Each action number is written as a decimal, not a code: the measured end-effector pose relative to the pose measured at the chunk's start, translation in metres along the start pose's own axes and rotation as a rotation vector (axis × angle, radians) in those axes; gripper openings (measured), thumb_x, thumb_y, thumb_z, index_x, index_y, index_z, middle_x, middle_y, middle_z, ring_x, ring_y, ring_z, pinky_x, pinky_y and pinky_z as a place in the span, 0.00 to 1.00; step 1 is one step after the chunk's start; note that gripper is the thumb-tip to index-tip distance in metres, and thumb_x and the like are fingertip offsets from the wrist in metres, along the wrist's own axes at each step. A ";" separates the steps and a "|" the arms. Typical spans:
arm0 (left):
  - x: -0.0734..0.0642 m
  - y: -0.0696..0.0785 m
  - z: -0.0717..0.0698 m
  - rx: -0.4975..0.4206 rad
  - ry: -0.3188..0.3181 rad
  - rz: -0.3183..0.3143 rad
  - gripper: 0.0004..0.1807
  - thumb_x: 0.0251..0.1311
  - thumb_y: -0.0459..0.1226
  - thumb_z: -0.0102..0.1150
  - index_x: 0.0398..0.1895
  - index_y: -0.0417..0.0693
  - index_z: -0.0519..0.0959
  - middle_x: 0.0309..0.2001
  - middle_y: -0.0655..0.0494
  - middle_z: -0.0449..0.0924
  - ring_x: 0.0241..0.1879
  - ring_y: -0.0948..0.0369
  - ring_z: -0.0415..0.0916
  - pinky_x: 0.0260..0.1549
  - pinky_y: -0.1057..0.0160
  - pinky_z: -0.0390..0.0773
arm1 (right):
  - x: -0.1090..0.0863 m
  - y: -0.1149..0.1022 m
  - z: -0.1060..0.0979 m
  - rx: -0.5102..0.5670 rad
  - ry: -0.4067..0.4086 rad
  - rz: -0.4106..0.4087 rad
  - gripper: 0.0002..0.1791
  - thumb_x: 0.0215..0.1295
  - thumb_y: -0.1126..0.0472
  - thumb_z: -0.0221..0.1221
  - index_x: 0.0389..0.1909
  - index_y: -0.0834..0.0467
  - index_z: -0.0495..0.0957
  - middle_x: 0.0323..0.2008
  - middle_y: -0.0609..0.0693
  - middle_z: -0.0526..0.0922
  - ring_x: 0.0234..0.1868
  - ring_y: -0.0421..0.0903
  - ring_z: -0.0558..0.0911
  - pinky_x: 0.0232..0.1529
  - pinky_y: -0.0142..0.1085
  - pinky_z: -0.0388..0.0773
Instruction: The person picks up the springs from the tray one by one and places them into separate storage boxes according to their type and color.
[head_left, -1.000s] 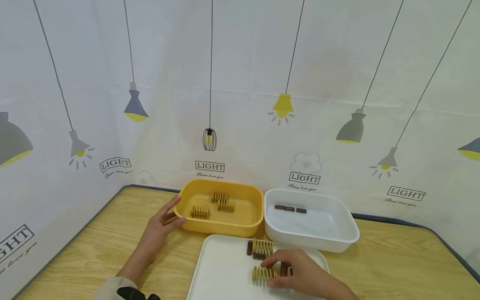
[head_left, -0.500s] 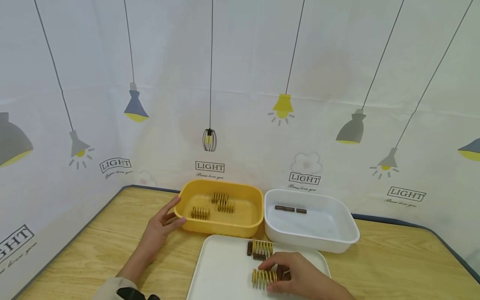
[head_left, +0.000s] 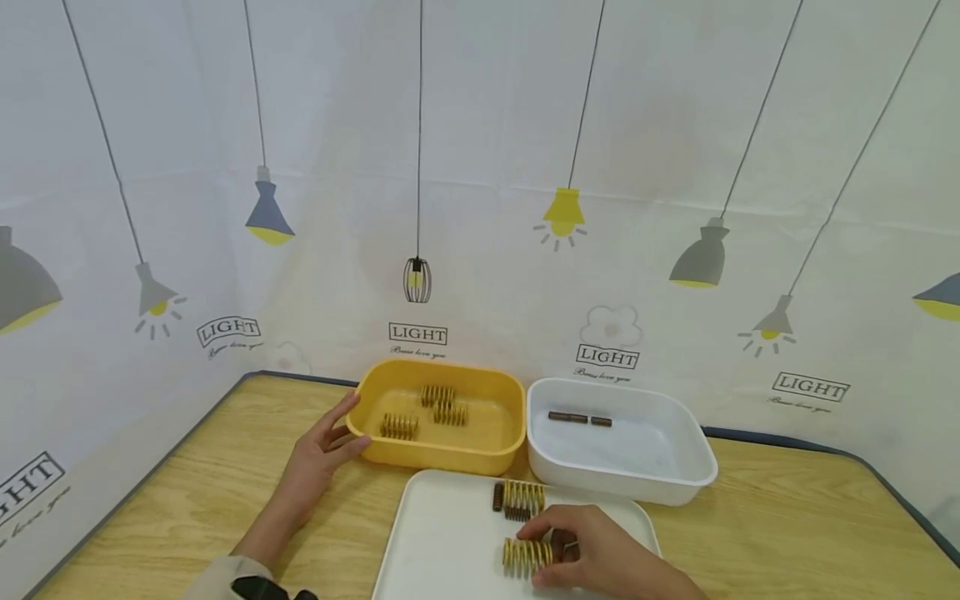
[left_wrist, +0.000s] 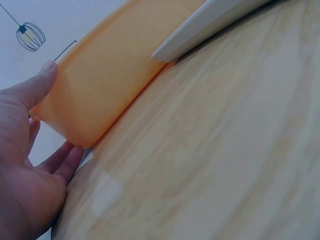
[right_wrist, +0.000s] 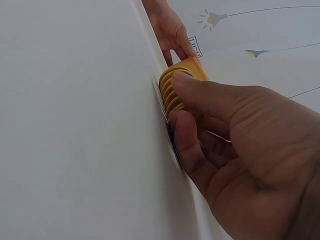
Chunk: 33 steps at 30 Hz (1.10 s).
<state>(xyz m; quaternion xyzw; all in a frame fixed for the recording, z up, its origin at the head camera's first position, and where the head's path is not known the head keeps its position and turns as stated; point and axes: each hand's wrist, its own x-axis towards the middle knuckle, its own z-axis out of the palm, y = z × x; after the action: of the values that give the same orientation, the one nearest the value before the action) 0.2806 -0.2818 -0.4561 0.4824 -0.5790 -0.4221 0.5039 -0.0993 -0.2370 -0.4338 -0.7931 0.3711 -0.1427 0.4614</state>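
In the head view, my right hand [head_left: 596, 550] pinches a yellow coil spring [head_left: 527, 553] at its right end, low over or on the white tray [head_left: 435, 533]; contact is unclear. The right wrist view shows thumb and fingertip on the spring [right_wrist: 171, 90]. Behind it on the tray lie another yellow spring [head_left: 523, 497] and small dark brown springs [head_left: 498, 497]. My left hand [head_left: 315, 458] holds the left end of the yellow bin [head_left: 450, 457], with the thumb at its front corner and other fingers around the side, also visible in the left wrist view.
Several yellow springs [head_left: 399, 427] lie in the yellow bin. Right beside it, a white bin [head_left: 622, 483] contains dark brown springs [head_left: 567, 417]. Both bins stand at the back of the wooden table [head_left: 787, 533], against a lamp-printed curtain [head_left: 510, 250].
The right hand and the pinched spring have shifted slightly toward the near side of the tray. The left hand stays on the yellow bin.
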 end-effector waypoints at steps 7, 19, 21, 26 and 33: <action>0.000 -0.001 -0.002 -0.008 0.000 -0.002 0.34 0.55 0.41 0.58 0.66 0.56 0.57 0.68 0.64 0.46 0.59 0.51 0.59 0.43 0.73 0.69 | 0.002 0.002 0.000 -0.015 0.018 -0.009 0.17 0.50 0.49 0.63 0.43 0.46 0.77 0.33 0.42 0.78 0.29 0.38 0.73 0.28 0.30 0.72; 0.000 0.001 0.000 -0.022 -0.008 0.025 0.37 0.53 0.42 0.59 0.66 0.53 0.57 0.68 0.62 0.47 0.58 0.49 0.59 0.43 0.72 0.70 | 0.002 0.004 0.002 0.007 0.063 -0.041 0.16 0.50 0.50 0.64 0.42 0.47 0.78 0.31 0.43 0.79 0.28 0.37 0.73 0.27 0.30 0.73; 0.000 0.001 0.000 -0.024 -0.009 0.024 0.37 0.53 0.42 0.59 0.66 0.53 0.57 0.68 0.63 0.47 0.58 0.49 0.59 0.43 0.72 0.70 | 0.002 0.002 0.002 -0.001 0.060 -0.029 0.16 0.50 0.50 0.63 0.42 0.47 0.78 0.31 0.42 0.79 0.28 0.37 0.74 0.27 0.30 0.73; 0.000 0.000 0.000 -0.015 -0.008 0.017 0.36 0.54 0.43 0.59 0.66 0.55 0.57 0.67 0.64 0.47 0.58 0.50 0.60 0.43 0.72 0.70 | 0.001 -0.003 0.000 -0.025 0.059 -0.004 0.17 0.49 0.48 0.63 0.42 0.45 0.78 0.33 0.42 0.79 0.29 0.38 0.74 0.28 0.31 0.73; 0.000 -0.001 0.000 -0.011 -0.008 0.015 0.35 0.55 0.41 0.59 0.66 0.55 0.57 0.68 0.64 0.46 0.58 0.50 0.59 0.43 0.73 0.69 | 0.002 -0.015 -0.006 -0.125 0.130 -0.102 0.17 0.48 0.49 0.65 0.41 0.47 0.79 0.31 0.41 0.79 0.28 0.38 0.74 0.27 0.30 0.73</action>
<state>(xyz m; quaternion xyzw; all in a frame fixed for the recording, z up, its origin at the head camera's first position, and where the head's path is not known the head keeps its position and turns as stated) 0.2807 -0.2821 -0.4568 0.4734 -0.5823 -0.4235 0.5074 -0.0950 -0.2376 -0.4177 -0.8273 0.3678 -0.1937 0.3779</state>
